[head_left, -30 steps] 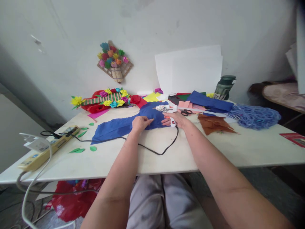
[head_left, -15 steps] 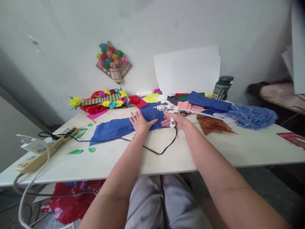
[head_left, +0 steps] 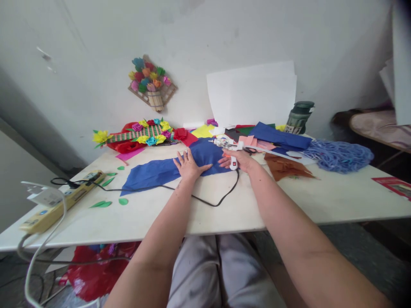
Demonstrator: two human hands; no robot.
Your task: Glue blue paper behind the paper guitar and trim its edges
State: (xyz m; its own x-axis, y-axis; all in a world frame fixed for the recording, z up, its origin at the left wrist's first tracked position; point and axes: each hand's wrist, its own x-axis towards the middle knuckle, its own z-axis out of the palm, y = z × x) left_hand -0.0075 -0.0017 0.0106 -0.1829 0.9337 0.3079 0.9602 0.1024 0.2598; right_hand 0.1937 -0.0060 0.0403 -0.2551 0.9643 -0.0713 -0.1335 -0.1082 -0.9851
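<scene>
A long blue sheet [head_left: 154, 172], which looks like crepe paper, lies across the table. My left hand [head_left: 189, 166] rests flat on it with the fingers spread. To its right, my right hand [head_left: 241, 160] holds a white hot glue gun [head_left: 233, 163] just over the sheet's right part. The gun's nozzle points left, and a long white glue stick [head_left: 276, 153] sticks out of its back. From the handle a black cord [head_left: 212, 205] loops left under my left forearm to the power strip [head_left: 77, 196].
Green paper leaves [head_left: 123, 201] lie at the left. Behind are a flower-trimmed woven piece [head_left: 135, 136] and coloured sheets [head_left: 203, 131]. Scissors [head_left: 250, 150], brown paper [head_left: 285, 167], blue yarn [head_left: 340, 156] and a dark green bottle [head_left: 299, 117] sit at the right.
The glue gun has shifted slightly right and back, its nozzle a little farther from my left hand. My left hand stays spread on the blue sheet.
</scene>
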